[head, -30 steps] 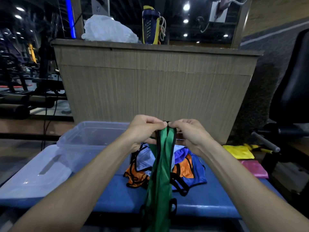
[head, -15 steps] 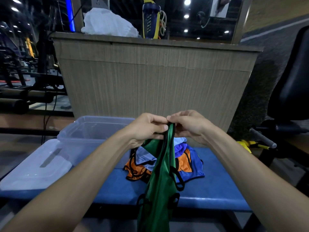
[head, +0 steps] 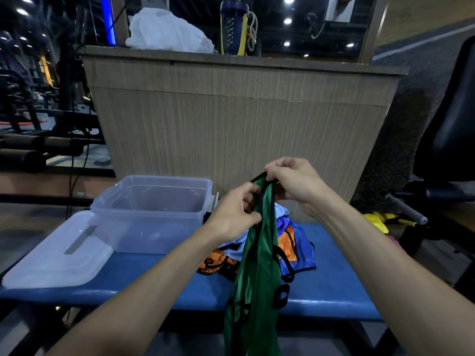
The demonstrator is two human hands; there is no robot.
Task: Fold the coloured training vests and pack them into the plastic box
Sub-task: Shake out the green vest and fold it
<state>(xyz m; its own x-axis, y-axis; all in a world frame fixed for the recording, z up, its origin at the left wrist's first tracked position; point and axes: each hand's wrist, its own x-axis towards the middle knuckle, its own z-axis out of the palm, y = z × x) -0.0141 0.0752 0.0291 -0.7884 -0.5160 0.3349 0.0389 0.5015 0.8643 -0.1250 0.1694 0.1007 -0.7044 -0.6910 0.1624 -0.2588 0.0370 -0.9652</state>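
Note:
A green vest with black trim (head: 257,273) hangs in a long bunch over the front edge of the blue bench (head: 321,286). My right hand (head: 293,183) pinches its top edge, raised a little higher than my left hand (head: 235,214), which grips the vest just below. Behind the green vest lies a heap of orange, blue and pale vests (head: 293,247) on the bench. The clear plastic box (head: 151,211) stands open at the left with nothing visible inside. Its lid (head: 56,255) lies flat in front of it, to the left.
A wood-panelled counter (head: 239,119) rises right behind the bench, with a white bag (head: 167,32) and a blue bottle (head: 232,24) on top. Gym machines stand far left, a black seat (head: 447,129) at the right, yellow cloth (head: 375,219) on the floor.
My right hand has risen and moved right with the vest's top edge, while my left hand has slid lower down the green vest. The view has shifted left and closer to the box.

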